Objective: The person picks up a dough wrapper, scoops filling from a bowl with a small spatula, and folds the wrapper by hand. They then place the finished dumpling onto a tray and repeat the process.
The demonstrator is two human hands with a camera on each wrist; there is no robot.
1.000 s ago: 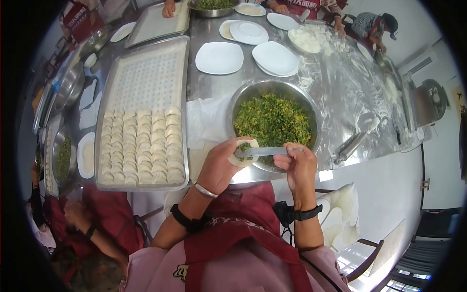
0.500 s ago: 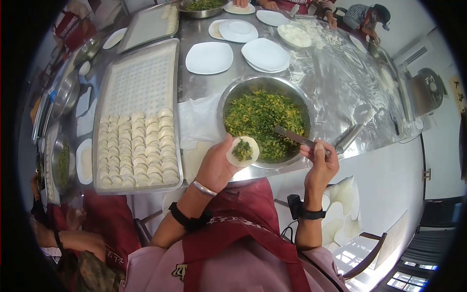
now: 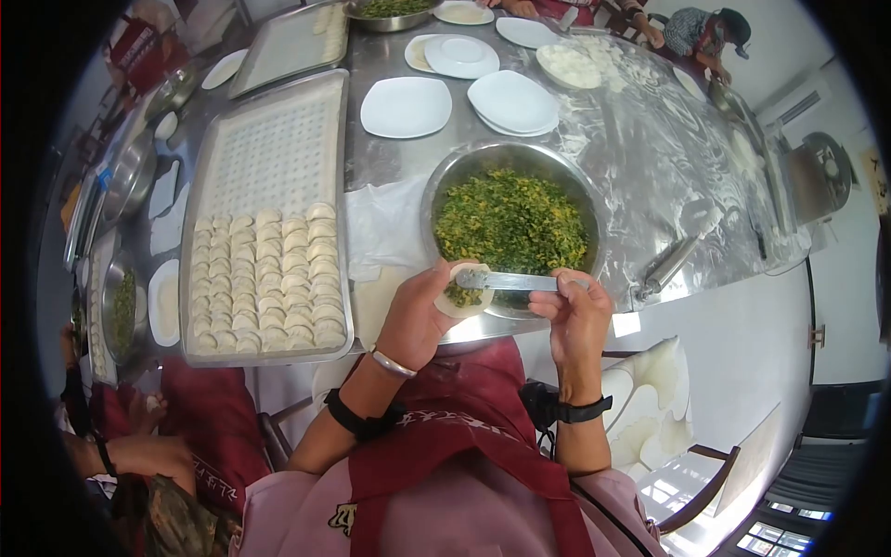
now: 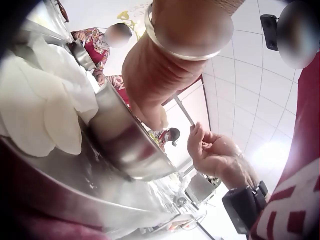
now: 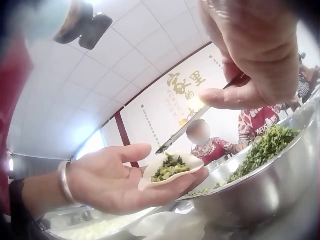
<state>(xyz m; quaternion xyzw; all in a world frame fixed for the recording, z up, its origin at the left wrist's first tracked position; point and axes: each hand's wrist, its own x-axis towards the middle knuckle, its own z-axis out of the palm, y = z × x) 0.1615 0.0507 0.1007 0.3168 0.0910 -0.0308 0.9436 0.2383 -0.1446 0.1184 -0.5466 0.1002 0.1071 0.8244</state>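
My left hand lies palm up, a round dumpling wrapper resting across its fingers. The thumb stands apart from the wrapper in the right wrist view. Chopped green and yellow filling sits in the wrapper's middle. Between the thumb and fingers of my right hand is a narrow, flat metal spatula. Its blade points left, its tip over the filling on the wrapper. Just beyond both hands stands a steel bowl with a mound of the same filling.
To the left lies a metal tray with rows of folded dumplings on its near half. White plates stand behind the bowl. A rolling-pin-like tool rests on the floury table at right. Other people work around the table.
The spatula was over the wrapper, went right to the bowl's filling, and is now back over the wrapper. My left hand has stayed nearly in place under the wrapper.
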